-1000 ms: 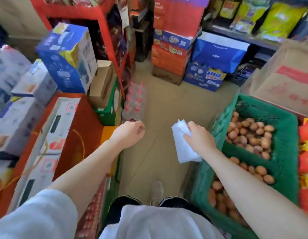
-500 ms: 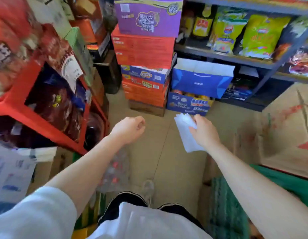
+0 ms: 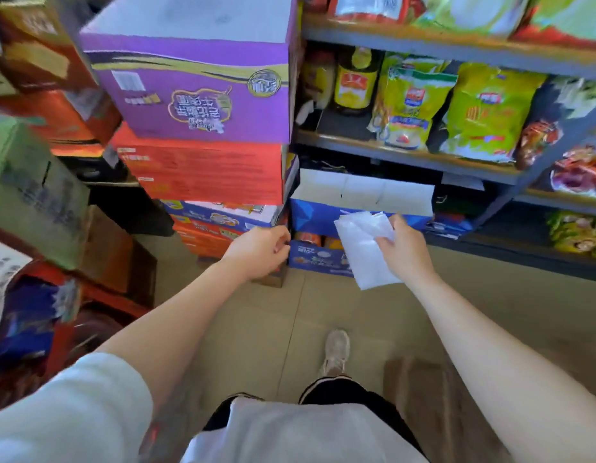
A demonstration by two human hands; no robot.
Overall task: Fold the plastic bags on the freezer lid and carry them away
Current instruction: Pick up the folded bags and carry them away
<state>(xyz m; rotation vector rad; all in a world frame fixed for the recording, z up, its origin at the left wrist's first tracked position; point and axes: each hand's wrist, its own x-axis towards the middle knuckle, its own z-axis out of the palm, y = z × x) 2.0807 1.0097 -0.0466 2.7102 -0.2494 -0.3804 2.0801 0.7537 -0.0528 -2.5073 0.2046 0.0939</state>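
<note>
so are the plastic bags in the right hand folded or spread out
Folded: the plastic bags form one compact flat white rectangle, pinched at its top edge by the right hand, with layered edges showing.

Two hands show, the left (image 3: 259,250) and the right (image 3: 405,253), with one folded white bag bundle (image 3: 365,250), one purple box (image 3: 203,91), one red box (image 3: 203,173), one shoe (image 3: 336,350), one dark bottle (image 3: 353,83) and two yellow-green packets (image 3: 411,108) (image 3: 488,110).

Thin white plastic bags (image 3: 365,248), cardboard boxes (image 3: 203,91)

White sleeve (image 3: 69,409), black shorts (image 3: 343,392), pale sneaker (image 3: 336,350)
</note>
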